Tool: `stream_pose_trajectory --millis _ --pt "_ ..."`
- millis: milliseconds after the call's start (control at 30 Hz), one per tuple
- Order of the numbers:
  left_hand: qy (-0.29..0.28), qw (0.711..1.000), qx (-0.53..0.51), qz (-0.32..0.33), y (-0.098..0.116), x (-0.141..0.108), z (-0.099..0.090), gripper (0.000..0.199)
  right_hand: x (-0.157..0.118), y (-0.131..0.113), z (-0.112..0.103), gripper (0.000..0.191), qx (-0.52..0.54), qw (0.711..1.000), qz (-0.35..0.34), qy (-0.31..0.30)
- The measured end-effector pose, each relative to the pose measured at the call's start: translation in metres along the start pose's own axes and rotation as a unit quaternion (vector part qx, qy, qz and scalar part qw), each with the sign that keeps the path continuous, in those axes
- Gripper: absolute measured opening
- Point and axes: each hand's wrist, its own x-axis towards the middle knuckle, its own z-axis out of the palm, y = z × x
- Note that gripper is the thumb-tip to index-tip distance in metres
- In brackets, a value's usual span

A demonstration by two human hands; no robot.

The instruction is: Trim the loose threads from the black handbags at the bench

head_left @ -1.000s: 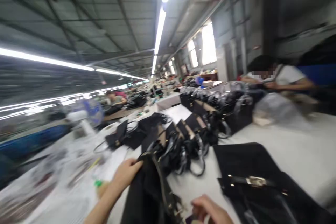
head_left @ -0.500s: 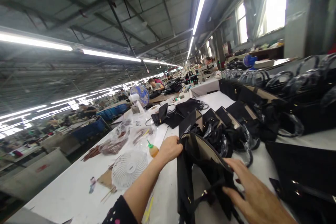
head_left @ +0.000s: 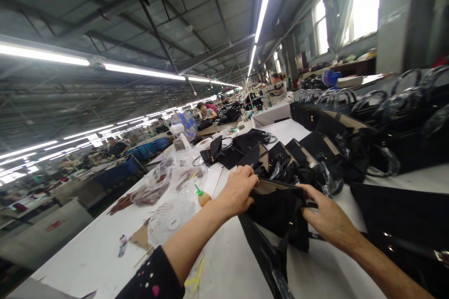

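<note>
A black bag (head_left: 280, 210) with a beige lining edge hangs between my hands over the white table (head_left: 228, 252). My left hand (head_left: 242, 189) is closed on its upper left corner. At the upper right corner, my right hand (head_left: 321, 212) pinches the bag's edge between thumb and fingers. Black straps droop below the bag toward the table's near side. Just behind it stands a row of black bags (head_left: 298, 154) with beige linings and plastic-wrapped handles.
A white fan (head_left: 170, 222), an orange bottle with a green nozzle (head_left: 202, 196) and plastic-wrapped brown strips (head_left: 143, 191) lie left. More black bags (head_left: 403, 224) are on the right. A person (head_left: 206, 112) sits farther back.
The bag has been lifted and turned, and its opening looks narrower. My left hand has moved up and right; my right hand has moved up and now grips the bag's corner.
</note>
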Motion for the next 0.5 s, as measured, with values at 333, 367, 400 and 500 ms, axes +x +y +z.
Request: stream_pose_trajectory --millis 333,367,400,500 --pt "0.050 0.988 -0.142 -0.024 -0.012 0.007 0.026 0.020 0.012 -0.001 -0.007 0.047 0.069 0.997 -0.019 -0.014" --pt "0.058 0.988 -0.143 -0.031 -0.010 0.009 0.027 0.019 0.015 -0.003 -0.004 0.047 0.058 0.998 -0.004 -0.009" --pt "0.069 0.986 -0.144 -0.039 -0.009 0.010 0.027 0.018 0.019 -0.006 -0.001 0.047 0.052 0.999 0.012 -0.005" --pt "0.107 0.982 -0.143 -0.064 -0.009 0.012 0.029 0.014 0.032 -0.011 0.005 0.043 0.058 0.998 0.037 0.002"
